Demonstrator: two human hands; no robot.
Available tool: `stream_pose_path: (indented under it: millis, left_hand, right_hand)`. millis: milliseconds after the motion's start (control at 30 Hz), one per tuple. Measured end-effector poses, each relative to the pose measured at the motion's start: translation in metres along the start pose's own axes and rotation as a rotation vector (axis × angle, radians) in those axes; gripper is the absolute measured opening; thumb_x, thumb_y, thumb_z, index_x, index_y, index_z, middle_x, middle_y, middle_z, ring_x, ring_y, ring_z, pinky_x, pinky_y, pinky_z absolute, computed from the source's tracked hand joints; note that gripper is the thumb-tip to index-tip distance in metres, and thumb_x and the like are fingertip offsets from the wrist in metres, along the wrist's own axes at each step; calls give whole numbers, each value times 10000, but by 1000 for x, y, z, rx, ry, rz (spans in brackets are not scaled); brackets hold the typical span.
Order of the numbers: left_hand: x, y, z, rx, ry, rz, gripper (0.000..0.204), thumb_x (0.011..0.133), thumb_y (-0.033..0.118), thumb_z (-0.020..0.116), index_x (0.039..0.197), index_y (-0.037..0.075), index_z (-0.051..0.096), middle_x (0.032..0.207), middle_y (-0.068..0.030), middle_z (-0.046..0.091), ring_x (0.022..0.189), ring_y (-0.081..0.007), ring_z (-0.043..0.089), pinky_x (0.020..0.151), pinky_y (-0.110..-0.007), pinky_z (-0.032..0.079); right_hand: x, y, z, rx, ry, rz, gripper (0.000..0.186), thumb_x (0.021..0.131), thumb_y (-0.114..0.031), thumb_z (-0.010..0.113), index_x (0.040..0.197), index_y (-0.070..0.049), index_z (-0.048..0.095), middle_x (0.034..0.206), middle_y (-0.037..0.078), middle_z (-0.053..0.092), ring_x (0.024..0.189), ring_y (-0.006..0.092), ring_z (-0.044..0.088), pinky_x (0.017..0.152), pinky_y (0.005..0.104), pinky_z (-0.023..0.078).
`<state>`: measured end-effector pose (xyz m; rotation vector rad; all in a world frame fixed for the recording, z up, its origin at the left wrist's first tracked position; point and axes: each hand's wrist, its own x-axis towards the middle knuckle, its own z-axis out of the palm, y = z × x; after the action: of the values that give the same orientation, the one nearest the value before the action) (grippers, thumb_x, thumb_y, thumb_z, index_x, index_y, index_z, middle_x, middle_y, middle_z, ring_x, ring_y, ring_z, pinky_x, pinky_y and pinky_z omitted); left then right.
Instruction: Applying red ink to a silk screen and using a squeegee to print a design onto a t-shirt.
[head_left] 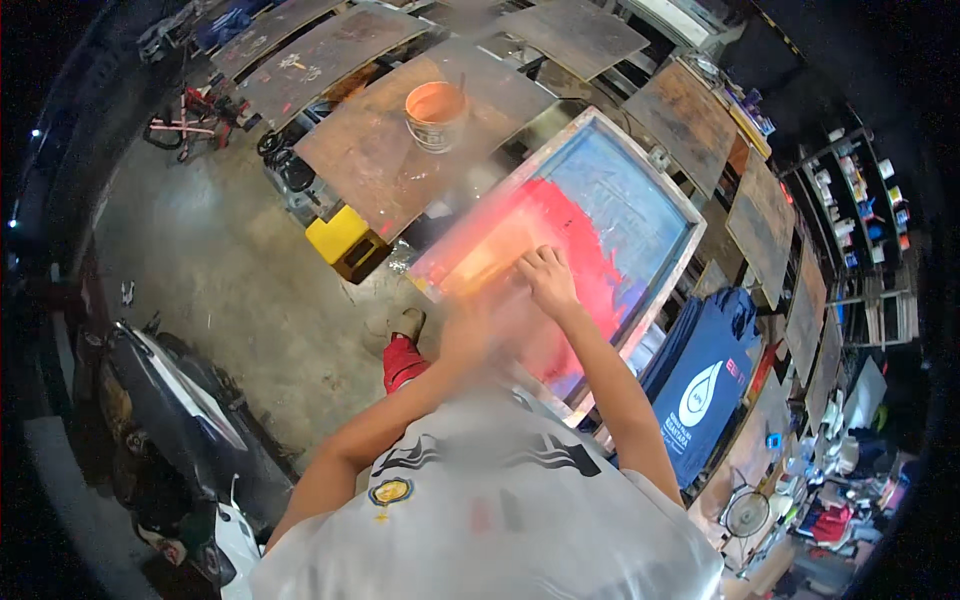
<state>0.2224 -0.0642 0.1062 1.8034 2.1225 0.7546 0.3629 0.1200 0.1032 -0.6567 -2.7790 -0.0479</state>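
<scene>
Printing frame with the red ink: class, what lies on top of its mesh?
On the printing frame, red ink covers much of the blue mesh. The right hand presses there; the left hand is blurred. What lies beneath the frame is hidden.

Screen-printing frame (640,165): rectangular, pale metal border, blue mesh, lying flat and skewed diagonally in view. Red ink (560,225) smeared over the mesh's near-left half, fading to orange. Squeegee (478,275): blurred, orange-yellow bar lying across the frame's near-left end, on the ink.
</scene>
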Motion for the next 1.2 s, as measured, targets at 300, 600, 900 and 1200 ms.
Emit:
stream_pose_path:
  millis: [300, 600, 900, 1200]
  left_hand:
    - [28, 13, -14, -121, -329, -148, 422, 933, 302, 651, 1169, 16, 450, 1086, -242, 602, 961, -406, 649, 801, -508, 532]
    - [36, -20, -2, -172, -228, -168, 517, 957, 299, 613, 1272, -16, 350, 1183, -311, 525, 951, -488, 650, 800, -551, 542]
    - [51, -4, -45, -320, -484, -172, 553, 958, 291, 600, 1320, 6, 295, 1206, -346, 507, 913, -520, 651, 762, -569, 549]
    - [52, -46, -59, -200, -402, -50, 560, 956, 257, 588, 1345, -5, 282, 1244, -372, 470, 935, -523, 638, 760, -567, 546]
  right_hand:
    - [9, 24, -17, -8, -185, -138, 320, 730, -43, 630, 1037, -131, 603, 1064, 31, 593, 1071, 246, 538, 947, 391, 406]
    - [64, 17, 14, -35, -98, -236, 280, 768, -75, 594, 1043, -131, 594, 1080, 33, 583, 1055, 247, 534, 946, 372, 414]
    - [42, 20, -9, -131, -206, -233, 235, 789, -123, 583, 1023, -141, 599, 1059, 27, 575, 1015, 242, 525, 940, 375, 412]
    - [78, 0, 18, -118, -123, -201, 233, 783, -124, 588, 1015, -145, 596, 1034, 34, 576, 1003, 248, 532, 914, 383, 414]
